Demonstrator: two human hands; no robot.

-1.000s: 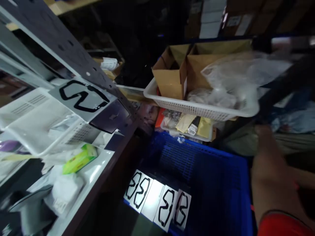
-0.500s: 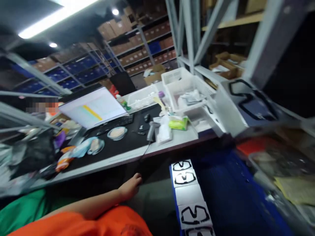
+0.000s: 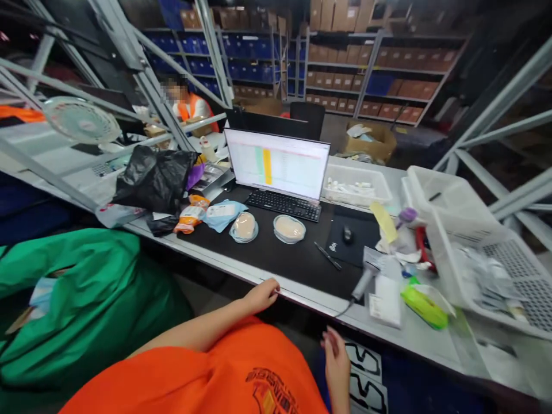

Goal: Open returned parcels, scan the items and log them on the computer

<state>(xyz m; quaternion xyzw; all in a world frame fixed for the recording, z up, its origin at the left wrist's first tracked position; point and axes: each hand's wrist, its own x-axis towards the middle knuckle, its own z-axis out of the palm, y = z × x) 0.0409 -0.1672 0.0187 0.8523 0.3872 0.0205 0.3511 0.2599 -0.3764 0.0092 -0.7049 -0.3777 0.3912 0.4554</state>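
Note:
My left hand is at the front edge of the desk, its fingers curled in and nothing visible in them. Lower and to the right, my right hand hangs below the desk edge with its fingers loosely bent and apart, holding nothing. Beside it are white cards with black frame-shaped outlines. On the black desk mat, beyond my left hand, lie two round clear-wrapped beige items, one left and one right. A slim dark pen-like tool and a handheld scanner lie to their right.
A monitor, keyboard and mouse stand on the desk. White baskets and a bright green packet are right. A black bag and green sack are left. A person in an orange vest sits beyond.
The view has swung left and levelled. My right hand has come into view beside the printed cards. My left hand now appears at the desk edge, still curled.

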